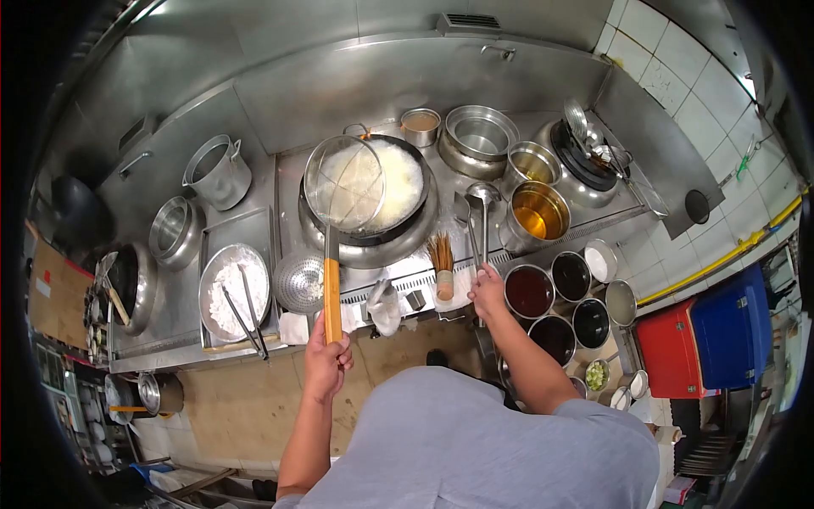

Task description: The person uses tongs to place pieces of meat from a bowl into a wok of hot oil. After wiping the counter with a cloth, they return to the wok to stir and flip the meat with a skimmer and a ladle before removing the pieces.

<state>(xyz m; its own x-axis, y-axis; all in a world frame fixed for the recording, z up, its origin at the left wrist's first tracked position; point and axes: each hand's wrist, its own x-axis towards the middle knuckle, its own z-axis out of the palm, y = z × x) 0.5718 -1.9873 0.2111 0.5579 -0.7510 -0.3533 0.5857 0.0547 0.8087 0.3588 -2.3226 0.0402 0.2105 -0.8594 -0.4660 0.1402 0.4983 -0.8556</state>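
My left hand is wrapped round the wooden handle of a round wire-mesh strainer, which is held up over a wok of pale, foaming liquid. In my right hand is the long metal handle of a ladle, its bowl beside the pot of amber oil. A flat metal spatula lies close along the ladle. Left of the wok's lower edge rests a perforated skimmer with a few white bits in it. A bamboo brush stands between my hands.
At left, a bowl of white flour-like powder holds tongs. Pots of dark sauce crowd the right. Behind them, a burner carries skimmers. Folded cloths hang at the counter's front edge. Red and blue boxes stand far right.
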